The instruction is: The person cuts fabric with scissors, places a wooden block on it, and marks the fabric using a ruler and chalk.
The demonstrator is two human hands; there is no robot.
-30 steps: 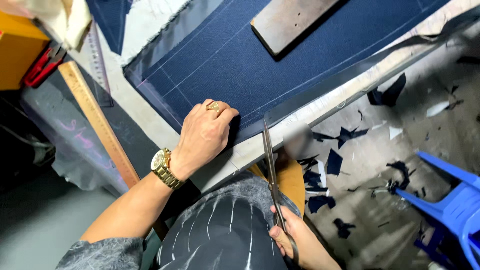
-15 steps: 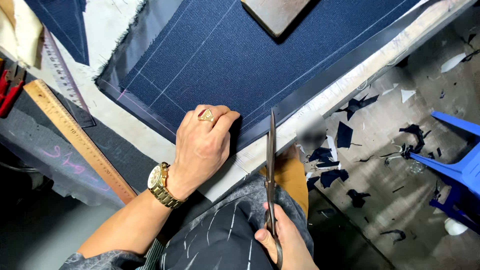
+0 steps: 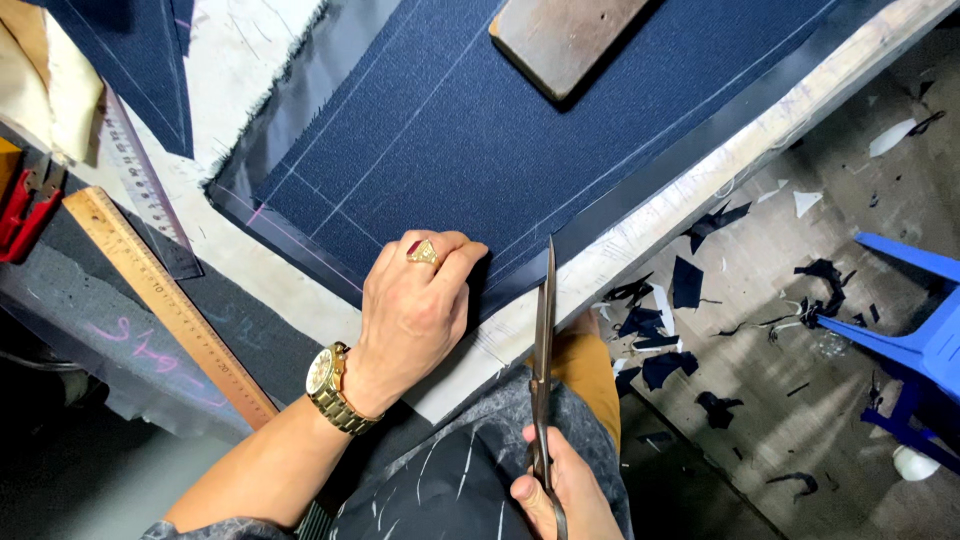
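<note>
A navy blue cloth [image 3: 480, 130] with chalk lines lies flat on the worktable, over a dark lining layer [image 3: 290, 235]. My left hand [image 3: 415, 300], with a gold ring and a gold watch, presses its knuckles on the cloth's near edge. My right hand [image 3: 560, 490] grips the handles of long tailor's scissors [image 3: 543, 340]. The blades point up at the cloth's near edge, their tip just right of my left hand.
A wooden block [image 3: 565, 35] weighs the cloth at the top. A wooden ruler [image 3: 165, 300] and a clear ruler [image 3: 145, 190] lie at left, by red-handled snips [image 3: 25, 210]. Cloth scraps [image 3: 680, 310] litter the floor; a blue plastic stool [image 3: 905, 320] stands right.
The view has shifted, so the cloth sits lower and more to the right. The scissors have come up toward the cloth edge beside my left hand, which stays pressed down.
</note>
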